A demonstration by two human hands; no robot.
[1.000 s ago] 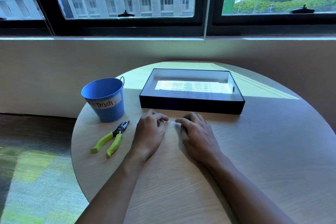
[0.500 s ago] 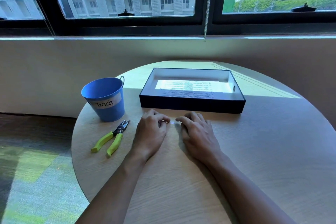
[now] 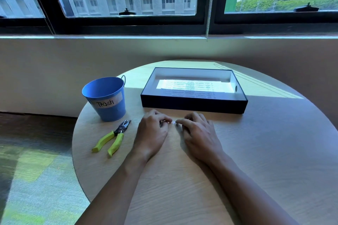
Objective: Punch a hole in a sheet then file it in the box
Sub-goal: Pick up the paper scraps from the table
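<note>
A shallow black box (image 3: 193,104) stands at the back of the round table, with a printed sheet (image 3: 190,86) lying flat inside it. A hole punch with yellow-green handles (image 3: 111,138) lies on the table to the left. My left hand (image 3: 152,133) rests knuckles-up in front of the box, fingers curled, thumb against the index finger. My right hand (image 3: 198,134) lies palm-down beside it, fingers slightly apart. A tiny white paper scrap (image 3: 173,123) sits on the wood between the two index fingertips. I cannot tell whether either finger grips it.
A blue bucket labelled "Trash" (image 3: 106,98) stands left of the box, just behind the punch. The wooden table (image 3: 265,151) has its rim close on the left, with carpet below. A wall and windows lie beyond the table.
Both hands stay almost in place in front of the box. The index fingertips have closed in slightly on the small white scrap.
</note>
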